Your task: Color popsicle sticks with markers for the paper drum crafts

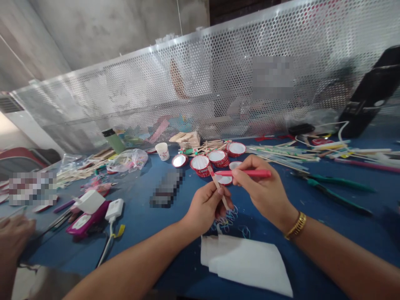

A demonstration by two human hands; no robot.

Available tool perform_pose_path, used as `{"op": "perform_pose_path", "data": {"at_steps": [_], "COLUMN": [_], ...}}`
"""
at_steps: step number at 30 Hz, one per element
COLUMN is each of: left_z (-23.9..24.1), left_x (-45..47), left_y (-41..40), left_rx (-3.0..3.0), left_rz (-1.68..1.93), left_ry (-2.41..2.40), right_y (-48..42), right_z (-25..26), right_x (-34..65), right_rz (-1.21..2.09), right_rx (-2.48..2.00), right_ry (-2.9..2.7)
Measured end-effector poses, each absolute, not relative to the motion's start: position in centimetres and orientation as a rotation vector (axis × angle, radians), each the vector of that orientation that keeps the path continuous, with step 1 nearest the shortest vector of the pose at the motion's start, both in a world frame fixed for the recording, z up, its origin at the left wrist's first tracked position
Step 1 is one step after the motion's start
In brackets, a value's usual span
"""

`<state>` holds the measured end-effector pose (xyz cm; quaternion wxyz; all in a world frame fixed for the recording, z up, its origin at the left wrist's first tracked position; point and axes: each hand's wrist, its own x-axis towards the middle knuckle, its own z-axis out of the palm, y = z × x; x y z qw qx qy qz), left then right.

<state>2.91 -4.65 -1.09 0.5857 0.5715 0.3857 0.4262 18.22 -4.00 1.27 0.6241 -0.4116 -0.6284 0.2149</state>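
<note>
My left hand (208, 205) pinches a flat wooden craft stick (220, 189), which slants up and away from me. The stick's upper end looks red. In my right hand (262, 189), closed like a writing grip, is a red marker (254, 173); its tip points left and meets or nearly meets the stick's red end. Just beyond the hands stand stacks of round white discs with red patterned rims (200, 163). Tangled thread (230, 217) lies below my left hand, and a folded white cloth or paper (245, 262) is nearest to me.
A blurred phone (167, 188), a paper cup (162, 151) and loose sticks (283, 152) lie about the blue table. Green-handled pliers (340, 191) are at right. Chargers (90, 202) and another person's hand (15, 233) are at left. A perforated metal screen (140, 79) closes the back.
</note>
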Motion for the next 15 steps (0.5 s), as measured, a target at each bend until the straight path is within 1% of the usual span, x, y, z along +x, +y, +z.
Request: {"op": "perform_pose_path", "data": {"at_steps": [15], "left_z": [-1.07], "left_x": [2.91], "left_y": [-4.7], "left_rx": [1.345], "left_rz": [0.999], "left_ry": [0.884], "right_y": [-4.05], "right_z": [1.18], "right_x": [18.19], "right_rz": [0.482], "right_rx": [-0.954], "right_ry": [-1.459]}}
